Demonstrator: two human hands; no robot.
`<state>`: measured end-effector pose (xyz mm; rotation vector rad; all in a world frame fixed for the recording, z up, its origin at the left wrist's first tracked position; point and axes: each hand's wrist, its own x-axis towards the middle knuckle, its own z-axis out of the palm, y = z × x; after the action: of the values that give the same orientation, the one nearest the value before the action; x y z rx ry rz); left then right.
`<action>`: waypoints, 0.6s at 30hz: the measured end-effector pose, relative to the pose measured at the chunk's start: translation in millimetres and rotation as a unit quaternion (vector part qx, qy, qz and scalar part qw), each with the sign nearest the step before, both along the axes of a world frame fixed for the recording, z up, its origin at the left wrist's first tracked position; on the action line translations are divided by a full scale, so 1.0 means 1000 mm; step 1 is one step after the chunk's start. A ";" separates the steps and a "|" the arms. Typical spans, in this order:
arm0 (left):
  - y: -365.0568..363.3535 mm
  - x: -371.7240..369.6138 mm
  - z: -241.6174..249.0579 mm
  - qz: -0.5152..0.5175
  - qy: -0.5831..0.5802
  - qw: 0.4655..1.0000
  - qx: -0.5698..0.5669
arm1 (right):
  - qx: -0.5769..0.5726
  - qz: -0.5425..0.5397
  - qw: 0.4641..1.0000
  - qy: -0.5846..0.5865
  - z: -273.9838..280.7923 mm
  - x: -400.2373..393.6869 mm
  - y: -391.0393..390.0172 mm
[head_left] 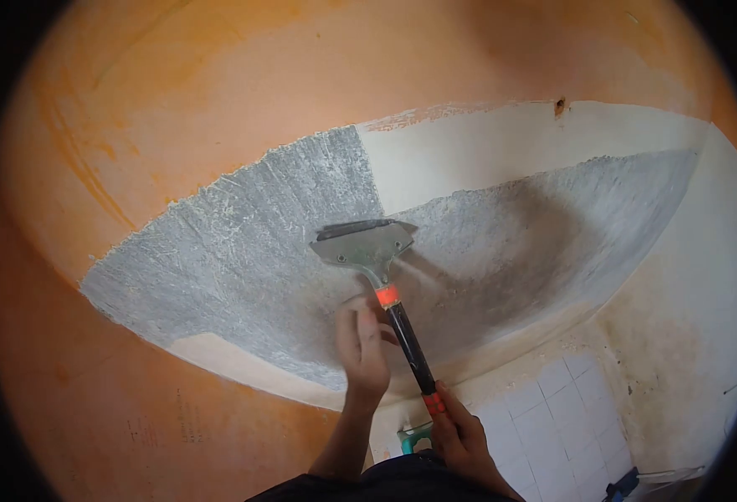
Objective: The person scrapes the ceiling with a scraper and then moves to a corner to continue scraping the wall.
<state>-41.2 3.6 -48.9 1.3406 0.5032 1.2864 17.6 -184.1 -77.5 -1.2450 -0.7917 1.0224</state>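
Observation:
A long-handled wall scraper with a wide metal head and a black shaft with orange-red bands lies across the middle of the view. Its blade edge is up by the rough grey scraped area of the wall, near the corner of a remaining white coated patch. My right hand is wrapped round the lower end of the handle. Just left of the shaft, my left hand is raised with its fingers stretched out, slightly blurred and holding nothing.
Orange wall surrounds the grey area above and at left. White tiles show at lower right, beside a stained pale wall. Near my body is a green object; a dark blue item lies low at right.

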 end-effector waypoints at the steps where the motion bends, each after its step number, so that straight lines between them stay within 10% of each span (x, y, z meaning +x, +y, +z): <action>1: 0.006 -0.006 -0.003 0.094 0.045 0.990 0.099 | 0.001 -0.002 1.000 -0.002 0.001 0.001 0.000; 4: 0.022 -0.020 0.002 0.317 0.223 0.847 0.365 | -0.007 0.005 0.999 -0.031 0.010 0.000 0.000; 18: 0.061 -0.017 -0.017 0.354 0.447 0.748 0.338 | -0.011 -0.037 0.997 -0.070 0.005 -0.011 0.005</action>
<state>-58.0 64.6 -66.0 2.5754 1.4120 1.4003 6.9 -178.7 -72.6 -1.3664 -0.8378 0.8929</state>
